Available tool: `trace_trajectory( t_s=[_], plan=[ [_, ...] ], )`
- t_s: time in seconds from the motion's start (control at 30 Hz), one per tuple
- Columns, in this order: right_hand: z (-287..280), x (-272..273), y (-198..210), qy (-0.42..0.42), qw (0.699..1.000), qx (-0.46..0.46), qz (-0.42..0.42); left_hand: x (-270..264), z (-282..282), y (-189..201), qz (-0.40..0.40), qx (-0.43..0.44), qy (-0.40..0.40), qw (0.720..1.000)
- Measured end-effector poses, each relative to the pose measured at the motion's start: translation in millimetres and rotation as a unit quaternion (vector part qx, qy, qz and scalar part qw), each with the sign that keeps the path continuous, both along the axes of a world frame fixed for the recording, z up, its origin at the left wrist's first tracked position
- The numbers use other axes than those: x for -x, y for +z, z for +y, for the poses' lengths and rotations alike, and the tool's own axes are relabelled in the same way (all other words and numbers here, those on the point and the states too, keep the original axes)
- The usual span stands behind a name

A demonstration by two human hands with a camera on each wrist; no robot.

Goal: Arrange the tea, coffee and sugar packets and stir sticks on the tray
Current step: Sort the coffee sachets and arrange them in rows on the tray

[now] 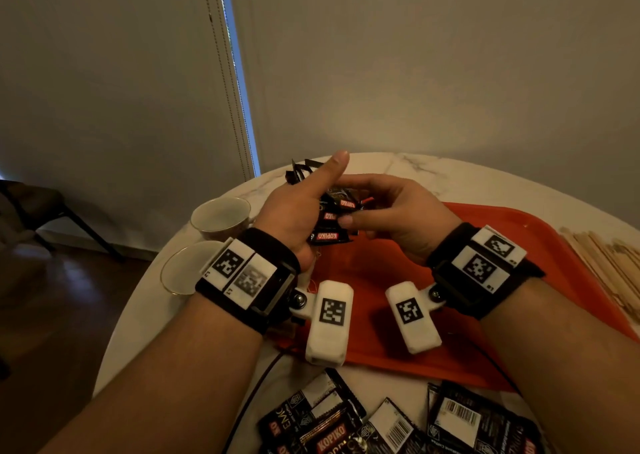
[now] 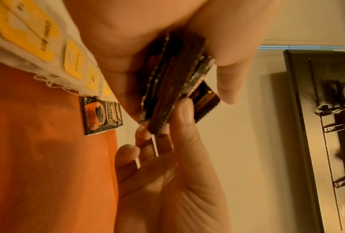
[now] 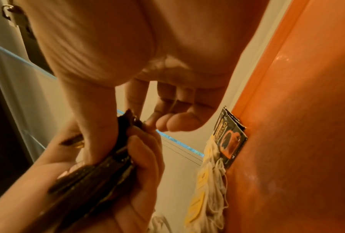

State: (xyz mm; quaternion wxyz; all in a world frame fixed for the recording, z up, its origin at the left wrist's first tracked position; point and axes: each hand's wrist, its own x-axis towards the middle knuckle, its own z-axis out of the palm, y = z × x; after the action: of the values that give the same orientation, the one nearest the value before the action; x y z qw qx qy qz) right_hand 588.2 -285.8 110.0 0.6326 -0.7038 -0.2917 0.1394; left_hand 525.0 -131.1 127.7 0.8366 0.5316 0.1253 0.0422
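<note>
Above the far left part of the orange tray (image 1: 381,270), both hands hold one stack of black Kopiko coffee packets (image 1: 337,218). My left hand (image 1: 301,211) grips the stack from the left with its thumb raised. My right hand (image 1: 367,207) pinches it from the right. In the left wrist view the stack (image 2: 173,82) sits edge-on between my fingers, with the right thumb on its end. Tea bags with yellow tags (image 2: 28,34) and Supremo coffee packets (image 2: 98,115) lie on the tray. Wooden stir sticks (image 1: 602,263) lie on the table to the right of the tray.
Two white cups (image 1: 221,216) (image 1: 183,266) stand left of the tray near the round marble table's edge. Several loose black packets (image 1: 398,419) lie on the table in front of the tray. More dark packets (image 1: 301,169) lie beyond my left hand.
</note>
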Motion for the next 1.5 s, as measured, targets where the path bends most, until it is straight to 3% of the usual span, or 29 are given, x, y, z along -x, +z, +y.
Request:
trace_trajectory(
  t_s=[0.17,0.27,0.67,0.77,0.87,1.0,1.23,1.4,1.5],
  plan=[
    [-1.9,1.8,3.1,-0.029,0.987,-0.13,0.086,1.1,1.1,4.0,-0.005,0.0,0.031,1.0],
    [-3.8,-1.8,2.9,-0.034,0.984,-0.147,0.099,1.1,3.5,1.3,-0.012,-0.021,0.067,0.997],
    [-6.3,-9.2,0.1,-0.098,0.954,-0.217,0.182,-4.3,1.7,-7.1,0.008,-0.082,0.009,0.997],
    [-6.6,-7.0,1.8,-0.111,0.95,-0.215,0.199,-1.3,0.0,-5.3,0.001,-0.071,-0.044,0.996],
    [-7.3,-4.6,4.3,-0.122,0.941,-0.223,0.224,-0.9,-1.5,-5.8,-0.003,-0.065,-0.049,0.997],
    [-4.0,-6.9,3.2,-0.144,0.934,-0.227,0.234,-4.5,-1.6,-8.0,0.017,-0.049,-0.009,0.999],
    [-6.0,-4.5,5.7,-0.112,0.973,-0.12,0.163,-7.4,2.2,-7.4,0.033,-0.032,0.067,0.997],
    [-5.6,-15.1,-0.5,-0.2,0.948,-0.126,0.212,-8.9,7.3,-3.6,0.004,0.005,0.134,0.991],
    [-2.7,-24.5,-10.3,-0.228,0.934,-0.056,0.271,-9.3,15.1,-0.7,0.01,0.036,0.152,0.988]
  ],
)
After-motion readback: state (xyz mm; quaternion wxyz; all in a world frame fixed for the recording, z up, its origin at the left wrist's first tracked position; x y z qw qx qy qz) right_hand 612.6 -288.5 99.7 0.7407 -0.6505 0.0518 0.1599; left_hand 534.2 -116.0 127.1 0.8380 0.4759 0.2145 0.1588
